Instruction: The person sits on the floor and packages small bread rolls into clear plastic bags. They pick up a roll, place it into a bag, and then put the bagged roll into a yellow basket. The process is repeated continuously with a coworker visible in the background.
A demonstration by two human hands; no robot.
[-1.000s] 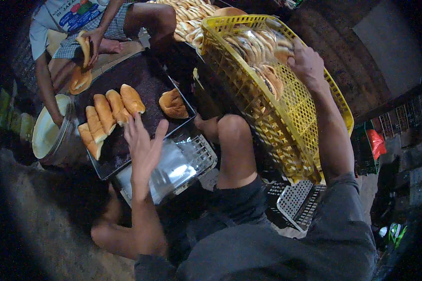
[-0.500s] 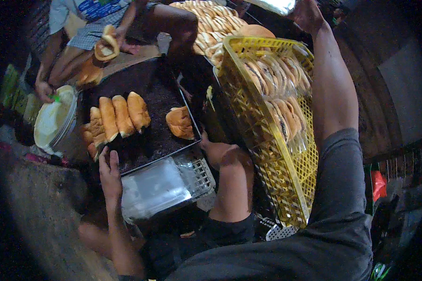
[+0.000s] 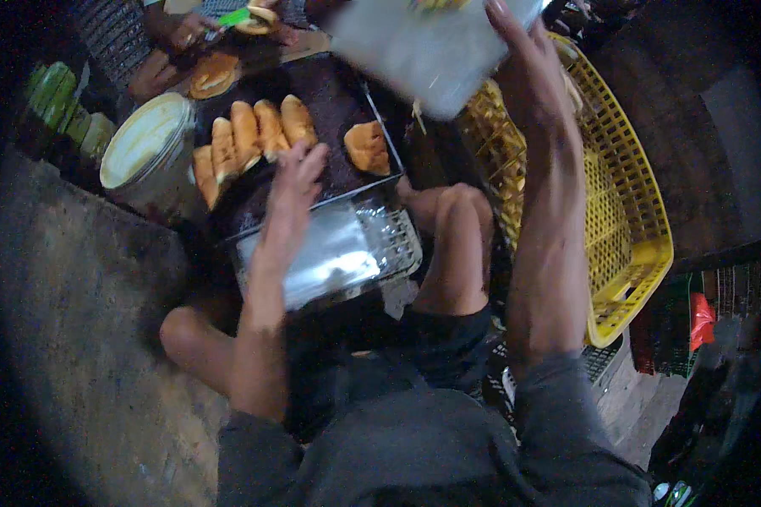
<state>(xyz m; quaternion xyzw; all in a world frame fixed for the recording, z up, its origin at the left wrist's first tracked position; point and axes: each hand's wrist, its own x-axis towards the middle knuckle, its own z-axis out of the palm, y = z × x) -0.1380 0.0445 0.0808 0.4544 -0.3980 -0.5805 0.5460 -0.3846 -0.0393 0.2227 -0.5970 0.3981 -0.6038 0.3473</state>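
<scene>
My right hand grips the edge of a flat, translucent plastic bag with a yellow patch at its top. It is raised over the yellow crate, and its contents are blurred. My left hand has its fingers apart and slightly bent, at the near ends of a row of long bread rolls. The rolls lie side by side in a dark tray. A single bun lies at the tray's right. Below my left hand is a stack of clear plastic bags on a grey basket.
Across the tray a co-worker's hands hold a green-handled spreader and an open bun. A tub of pale cream stands left of the tray, a bun near it. My knee is between basket and crate.
My left hand has moved right and up to the rolls. My right hand has come lower and left, bringing the plastic bag further into view. The co-worker's spreader has moved from tub to bun.
</scene>
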